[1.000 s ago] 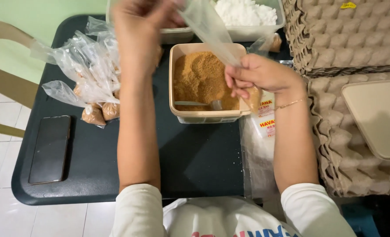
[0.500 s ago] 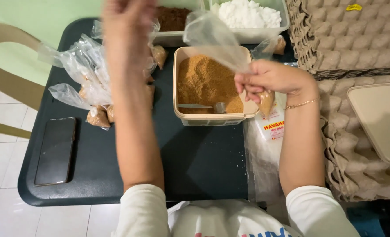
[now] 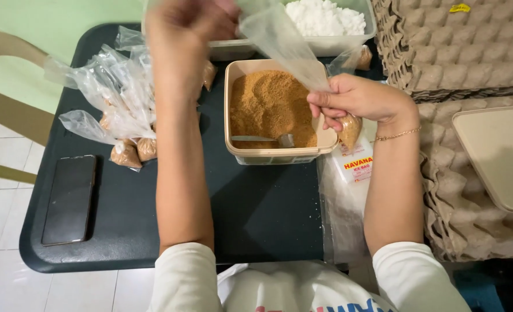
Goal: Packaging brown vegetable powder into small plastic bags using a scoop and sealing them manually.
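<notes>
Plastic bag (image 3: 285,46) stretched between hands: right hand (image 3: 357,101) fingers pinch bottom, left hand (image 3: 190,23) top.

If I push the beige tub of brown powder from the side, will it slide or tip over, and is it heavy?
The beige tub looks low and wide, so it would probably slide on the dark table, not tip. It is nearly full of brown powder, so likely rather heavy for its size. A spoon lies loose inside and may shift.
</notes>
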